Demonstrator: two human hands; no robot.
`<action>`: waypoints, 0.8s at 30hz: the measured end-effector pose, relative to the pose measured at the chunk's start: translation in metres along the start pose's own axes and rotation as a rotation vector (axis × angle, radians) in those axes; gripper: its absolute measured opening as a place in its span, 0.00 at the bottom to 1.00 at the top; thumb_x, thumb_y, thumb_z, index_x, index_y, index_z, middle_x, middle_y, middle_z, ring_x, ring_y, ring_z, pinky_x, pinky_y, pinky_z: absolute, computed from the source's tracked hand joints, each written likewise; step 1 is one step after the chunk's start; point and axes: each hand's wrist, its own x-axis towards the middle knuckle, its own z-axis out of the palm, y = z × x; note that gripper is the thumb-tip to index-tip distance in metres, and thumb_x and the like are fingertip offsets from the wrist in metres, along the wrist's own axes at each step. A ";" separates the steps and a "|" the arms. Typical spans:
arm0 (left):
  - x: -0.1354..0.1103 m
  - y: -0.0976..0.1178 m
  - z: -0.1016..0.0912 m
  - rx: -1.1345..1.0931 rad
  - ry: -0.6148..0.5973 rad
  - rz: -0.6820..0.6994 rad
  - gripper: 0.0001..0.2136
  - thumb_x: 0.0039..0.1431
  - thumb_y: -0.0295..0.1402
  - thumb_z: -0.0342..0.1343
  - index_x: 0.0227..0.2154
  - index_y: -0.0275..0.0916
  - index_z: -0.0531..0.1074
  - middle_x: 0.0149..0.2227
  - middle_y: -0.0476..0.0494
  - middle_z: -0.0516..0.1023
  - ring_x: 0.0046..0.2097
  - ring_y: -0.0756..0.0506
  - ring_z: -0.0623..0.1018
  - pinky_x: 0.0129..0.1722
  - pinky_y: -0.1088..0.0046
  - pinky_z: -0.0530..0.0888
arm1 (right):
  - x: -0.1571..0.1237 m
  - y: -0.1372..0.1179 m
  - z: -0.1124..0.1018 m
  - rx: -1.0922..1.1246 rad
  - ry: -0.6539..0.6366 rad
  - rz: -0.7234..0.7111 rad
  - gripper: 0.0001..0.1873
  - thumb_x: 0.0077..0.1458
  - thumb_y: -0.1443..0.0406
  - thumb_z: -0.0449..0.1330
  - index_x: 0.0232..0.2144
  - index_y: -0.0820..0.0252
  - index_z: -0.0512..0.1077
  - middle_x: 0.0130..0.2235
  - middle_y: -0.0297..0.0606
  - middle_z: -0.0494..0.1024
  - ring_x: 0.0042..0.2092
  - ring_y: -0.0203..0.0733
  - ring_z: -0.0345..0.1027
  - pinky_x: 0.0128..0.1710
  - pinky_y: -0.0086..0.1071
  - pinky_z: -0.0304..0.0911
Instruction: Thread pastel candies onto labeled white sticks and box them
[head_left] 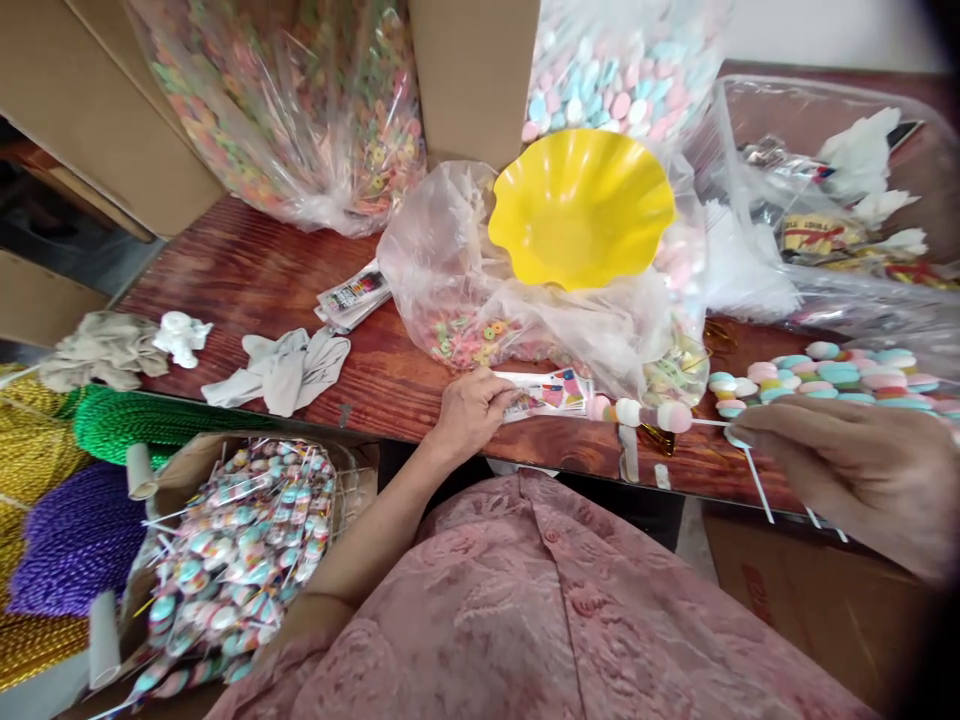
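Observation:
My left hand (471, 410) rests on the wooden table (247, 270) at its front edge and pinches the end of a narrow printed clear sleeve (551, 392). My right hand (847, 470) holds a thin white stick (709, 423) that carries pastel candy discs (651, 413), the candy end pointing at the sleeve's mouth. Further white sticks (759, 485) poke out below that hand. Loose pastel candy discs (825, 378) lie on the table just behind my right hand.
A yellow wavy bowl (581, 205) sits on plastic bags of candy rings. Big candy bags and cardboard stand at the back. Left of my lap, a box (232, 560) holds finished candy sticks, beside green, purple and gold tinsel spools. Crumpled gloves (285, 370) lie on the table.

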 end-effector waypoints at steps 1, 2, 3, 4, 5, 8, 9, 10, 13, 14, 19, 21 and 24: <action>0.001 0.000 -0.001 -0.006 -0.004 -0.008 0.07 0.61 0.30 0.58 0.32 0.40 0.81 0.29 0.47 0.76 0.33 0.49 0.74 0.34 0.74 0.68 | -0.011 0.001 0.003 0.038 0.047 0.071 0.06 0.61 0.62 0.55 0.35 0.48 0.73 0.33 0.34 0.78 0.31 0.42 0.71 0.31 0.37 0.63; 0.001 0.001 -0.001 -0.010 -0.005 -0.016 0.07 0.61 0.30 0.58 0.31 0.40 0.81 0.29 0.47 0.76 0.33 0.49 0.74 0.33 0.74 0.67 | -0.020 0.000 0.009 0.077 0.089 0.107 0.06 0.61 0.62 0.56 0.36 0.47 0.73 0.34 0.34 0.78 0.32 0.43 0.72 0.31 0.38 0.64; 0.002 0.001 -0.002 -0.011 -0.007 -0.023 0.06 0.60 0.30 0.59 0.31 0.40 0.81 0.29 0.48 0.75 0.32 0.50 0.74 0.33 0.74 0.67 | -0.026 -0.001 0.016 0.116 0.145 0.143 0.06 0.60 0.63 0.56 0.37 0.48 0.73 0.34 0.34 0.79 0.32 0.44 0.73 0.32 0.38 0.66; 0.003 0.002 -0.002 -0.008 -0.009 -0.029 0.06 0.60 0.30 0.59 0.31 0.40 0.81 0.29 0.48 0.75 0.32 0.50 0.74 0.33 0.74 0.67 | -0.030 -0.003 0.025 0.150 0.197 0.167 0.05 0.60 0.63 0.57 0.37 0.48 0.74 0.34 0.34 0.79 0.32 0.44 0.73 0.32 0.38 0.67; 0.003 0.002 -0.003 -0.004 -0.011 -0.032 0.06 0.60 0.30 0.59 0.31 0.41 0.81 0.29 0.48 0.75 0.32 0.50 0.74 0.33 0.75 0.67 | -0.031 -0.004 0.035 0.179 0.227 0.172 0.05 0.59 0.64 0.58 0.36 0.50 0.74 0.34 0.35 0.80 0.32 0.45 0.74 0.32 0.37 0.67; 0.004 0.003 -0.003 0.011 -0.012 -0.039 0.05 0.59 0.30 0.60 0.32 0.41 0.81 0.29 0.49 0.76 0.32 0.50 0.74 0.33 0.75 0.67 | -0.027 -0.005 0.060 0.246 0.249 0.139 0.05 0.59 0.67 0.59 0.35 0.53 0.75 0.33 0.35 0.80 0.31 0.42 0.74 0.31 0.34 0.68; 0.004 0.003 -0.003 0.014 -0.011 -0.041 0.05 0.59 0.30 0.60 0.32 0.41 0.81 0.28 0.49 0.75 0.32 0.50 0.74 0.33 0.75 0.67 | -0.025 -0.005 0.066 0.263 0.249 0.123 0.04 0.59 0.67 0.59 0.35 0.54 0.75 0.32 0.34 0.80 0.30 0.41 0.74 0.30 0.33 0.68; 0.004 0.003 -0.002 0.018 -0.008 -0.042 0.05 0.60 0.31 0.60 0.32 0.41 0.81 0.28 0.49 0.75 0.32 0.50 0.74 0.33 0.75 0.67 | -0.023 -0.004 0.070 0.276 0.241 0.110 0.04 0.59 0.66 0.59 0.34 0.54 0.75 0.31 0.34 0.80 0.30 0.40 0.73 0.30 0.33 0.68; 0.003 0.002 0.000 0.030 0.010 -0.041 0.06 0.60 0.32 0.59 0.32 0.41 0.81 0.28 0.49 0.75 0.31 0.50 0.73 0.32 0.75 0.67 | -0.023 -0.003 0.075 0.297 0.227 0.091 0.04 0.59 0.66 0.59 0.34 0.55 0.75 0.31 0.33 0.79 0.29 0.39 0.73 0.30 0.32 0.67; 0.003 0.002 0.001 0.033 0.017 -0.042 0.06 0.61 0.33 0.59 0.32 0.41 0.81 0.28 0.49 0.75 0.31 0.50 0.73 0.32 0.75 0.67 | -0.024 -0.002 0.075 0.301 0.228 0.093 0.04 0.59 0.66 0.59 0.34 0.55 0.75 0.31 0.34 0.79 0.29 0.39 0.73 0.30 0.32 0.67; 0.002 0.002 0.003 0.030 0.035 -0.044 0.08 0.62 0.33 0.58 0.32 0.40 0.81 0.27 0.49 0.75 0.31 0.50 0.73 0.31 0.75 0.66 | -0.035 -0.003 0.075 0.298 0.256 0.109 0.05 0.58 0.67 0.60 0.36 0.54 0.75 0.32 0.33 0.80 0.30 0.39 0.74 0.29 0.32 0.66; 0.002 0.002 0.003 0.041 0.037 -0.042 0.07 0.62 0.32 0.58 0.32 0.40 0.81 0.27 0.49 0.75 0.31 0.51 0.73 0.31 0.75 0.66 | -0.037 -0.003 0.077 0.295 0.273 0.100 0.06 0.57 0.68 0.60 0.37 0.53 0.75 0.31 0.33 0.79 0.29 0.39 0.74 0.28 0.31 0.66; 0.001 0.002 0.003 0.069 0.048 -0.030 0.07 0.61 0.32 0.58 0.32 0.41 0.81 0.26 0.49 0.75 0.30 0.51 0.73 0.31 0.75 0.66 | -0.040 -0.005 0.081 0.299 0.278 0.080 0.06 0.57 0.69 0.60 0.36 0.53 0.75 0.30 0.32 0.79 0.27 0.37 0.72 0.26 0.31 0.65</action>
